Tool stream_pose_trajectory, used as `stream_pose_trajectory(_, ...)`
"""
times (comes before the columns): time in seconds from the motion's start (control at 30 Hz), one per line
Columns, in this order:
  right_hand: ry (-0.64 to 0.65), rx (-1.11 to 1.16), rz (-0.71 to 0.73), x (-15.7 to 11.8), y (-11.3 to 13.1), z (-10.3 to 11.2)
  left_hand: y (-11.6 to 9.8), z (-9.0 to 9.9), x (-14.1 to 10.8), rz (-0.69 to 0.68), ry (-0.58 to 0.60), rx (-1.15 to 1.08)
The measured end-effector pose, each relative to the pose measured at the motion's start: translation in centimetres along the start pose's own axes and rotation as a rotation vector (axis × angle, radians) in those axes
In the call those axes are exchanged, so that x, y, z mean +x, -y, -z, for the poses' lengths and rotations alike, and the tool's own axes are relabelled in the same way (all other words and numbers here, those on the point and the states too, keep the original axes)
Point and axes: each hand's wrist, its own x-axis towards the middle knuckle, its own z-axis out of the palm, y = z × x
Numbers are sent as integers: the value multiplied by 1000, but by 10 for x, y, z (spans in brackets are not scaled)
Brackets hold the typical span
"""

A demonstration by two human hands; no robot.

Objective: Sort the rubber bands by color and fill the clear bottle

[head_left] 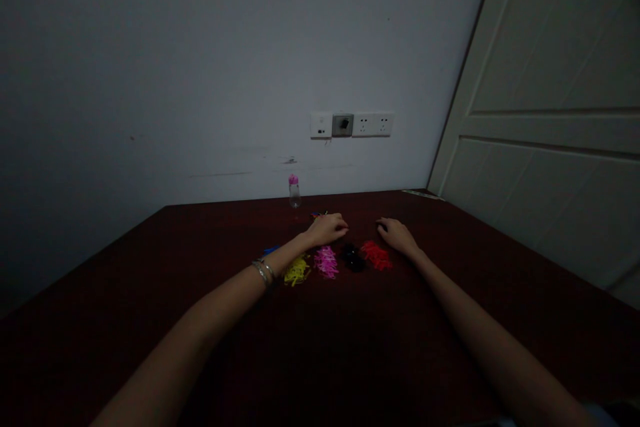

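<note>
My left hand (327,229), with bangles on its wrist, hovers over or rests just behind a pink pile of thin strands (327,262), its fingers curled inward. What they hold, if anything, is hidden. Under that forearm lie a yellow pile (297,271) and a partly covered blue pile (271,250). A black pile (353,257) and a red pile (377,255) sit between my hands. Just behind the red pile, my right hand (397,236) is low over the table, fingers loosely bent and thumb apart, holding nothing visible. A small multicoloured bunch (316,215) peeks out behind my left hand.
A clear bottle with a pink cap (295,192) stands near the back of the dark red table (320,347). Sockets and switches (352,125) are set in the wall behind. At the right rises a pale panelled door (540,120). The scene is dim.
</note>
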Motion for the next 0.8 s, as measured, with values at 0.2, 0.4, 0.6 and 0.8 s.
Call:
stream_pose_trajectory(0.2,-10,5,4,0,-2,-1,88,10,-48,465,-317,-132)
stream_pose_trajectory(0.4,-15,-11,5,-1,-2,-1,140,18,-93,978,-692,-266)
stream_pose_trajectory(0.6,3,-10,-13,0,-2,-1,147,14,-98,982,-772,-391)
stream_pose_trajectory(0.8,13,-35,-8,0,1,3,149,13,-100,1009,-868,-403)
